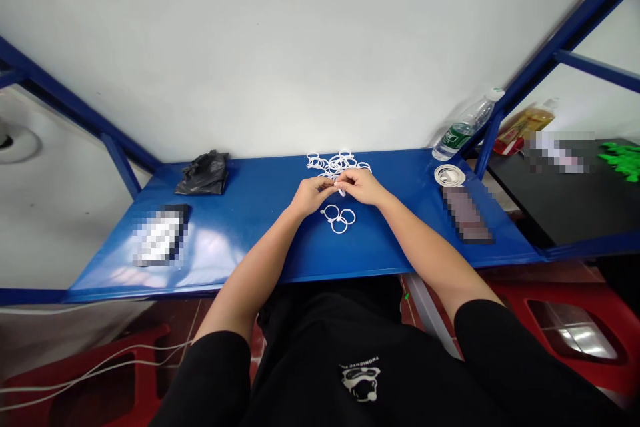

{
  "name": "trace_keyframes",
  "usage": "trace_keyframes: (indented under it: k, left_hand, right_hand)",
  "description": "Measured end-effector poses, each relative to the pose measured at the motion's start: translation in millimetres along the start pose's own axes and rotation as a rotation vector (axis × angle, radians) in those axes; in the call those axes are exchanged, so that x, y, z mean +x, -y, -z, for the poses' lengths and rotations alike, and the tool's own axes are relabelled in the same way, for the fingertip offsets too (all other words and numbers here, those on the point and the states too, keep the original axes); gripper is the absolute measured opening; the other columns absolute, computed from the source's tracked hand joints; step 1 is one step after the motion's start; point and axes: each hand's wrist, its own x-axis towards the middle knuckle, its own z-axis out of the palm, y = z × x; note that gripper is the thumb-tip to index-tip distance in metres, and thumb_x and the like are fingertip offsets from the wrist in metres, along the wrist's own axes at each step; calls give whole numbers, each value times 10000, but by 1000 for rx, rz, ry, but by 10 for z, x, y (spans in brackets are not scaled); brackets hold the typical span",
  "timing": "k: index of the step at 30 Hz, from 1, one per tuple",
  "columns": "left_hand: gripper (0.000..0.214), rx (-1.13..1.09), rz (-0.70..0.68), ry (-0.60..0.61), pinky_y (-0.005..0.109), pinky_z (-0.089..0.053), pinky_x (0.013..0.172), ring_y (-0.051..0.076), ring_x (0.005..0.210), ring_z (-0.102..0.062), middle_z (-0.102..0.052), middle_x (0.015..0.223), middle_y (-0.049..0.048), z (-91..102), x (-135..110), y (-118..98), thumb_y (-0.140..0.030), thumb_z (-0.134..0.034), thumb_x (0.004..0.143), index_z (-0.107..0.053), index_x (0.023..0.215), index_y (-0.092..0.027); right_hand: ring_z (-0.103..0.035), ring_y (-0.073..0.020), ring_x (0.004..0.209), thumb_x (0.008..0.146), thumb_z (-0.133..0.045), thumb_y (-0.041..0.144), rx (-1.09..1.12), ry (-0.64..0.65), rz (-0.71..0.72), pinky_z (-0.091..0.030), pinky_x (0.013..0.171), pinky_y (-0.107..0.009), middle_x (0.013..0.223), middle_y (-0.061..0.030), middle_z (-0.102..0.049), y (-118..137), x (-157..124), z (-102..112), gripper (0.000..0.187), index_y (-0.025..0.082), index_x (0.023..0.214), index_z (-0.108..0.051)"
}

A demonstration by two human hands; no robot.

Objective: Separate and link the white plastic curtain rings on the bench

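My left hand (311,196) and my right hand (361,187) meet over the middle of the blue table (260,220). Fingers of both are pinched together on a small white ring (342,192), seen only in part below the fingertips. Just behind the hands lies a loose pile of white rings (343,161), partly covered by my fingers. Nearer to me, several more white rings (339,231) lie flat on the table, touching or overlapping one another, with small knobs on their rims.
A crumpled black plastic bag (204,173) and a blurred dark-edged item (161,237) lie at left. On the right are a water bottle (465,128), a coiled white cable (449,175) and a blurred brown rectangle (467,215). Blue metal bars (120,163) flank both sides.
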Motion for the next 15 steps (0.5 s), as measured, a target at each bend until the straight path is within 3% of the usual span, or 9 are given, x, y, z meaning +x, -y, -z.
trace_keyframes:
  k: [7, 11, 15]
  left_hand:
    - [368, -88, 25, -6, 291, -587, 699, 188, 757, -741, -810, 865, 48, -33, 9, 39, -559, -754, 919, -805, 892, -196]
    - [238, 92, 22, -65, 315, -590, 772, 192, 804, -737, -811, 915, 48, 24, 24, 57, -440, -751, 940, -808, 928, -210]
    - [138, 339, 61, -145, 374, -582, 872, 215, 844, -721, -795, 924, 60, 144, 41, 166, -334, -763, 926, -807, 981, -215]
  right_hand:
    - [-588, -161, 693, 919, -661, 363, 4, 11, 4, -423, 673, -289, 774, -8, -701, 43, 3, 0, 185, 202, 835, -699]
    - [-598, -175, 750, 907, -620, 276, -199, 4, -3, -404, 706, -293, 817, -24, -714, 5, 10, 58, 134, 206, 802, -666]
    - [-601, -184, 749, 887, -654, 250, -409, 131, -130, -352, 675, -294, 819, -31, -743, -54, 1, 113, 113, 210, 785, -681]
